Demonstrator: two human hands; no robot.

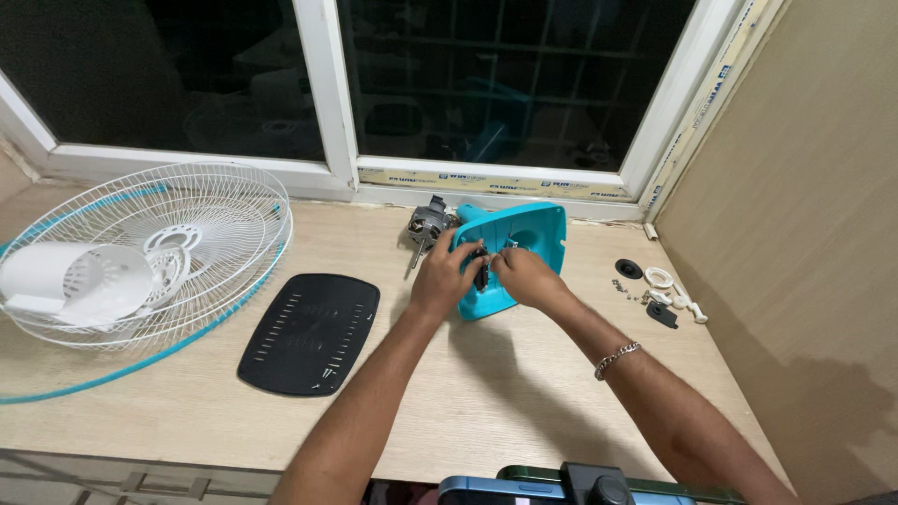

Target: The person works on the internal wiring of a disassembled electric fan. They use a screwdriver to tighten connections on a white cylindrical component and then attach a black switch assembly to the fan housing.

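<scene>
So far you have the wire grille (140, 252), black cover plate (310, 333) and small fasteners (662, 295) off on the table (486, 393), while both hands, left hand (447, 273) and right hand (524, 276), pinch a dark part inside the teal fan housing (513, 252), motor (428, 224) still attached.

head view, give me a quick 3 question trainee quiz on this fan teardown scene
1. True or false: both hands, the left hand and the right hand, are on the teal fan housing.
2. What lies flat on the table between the white wire grille and the person's left arm?
A. a black vented cover
B. a fan blade
C. a screwdriver
3. Fill in: the small loose parts lie to the ____ of the housing, near the wall.

Key
1. True
2. A, the black vented cover
3. right
</scene>
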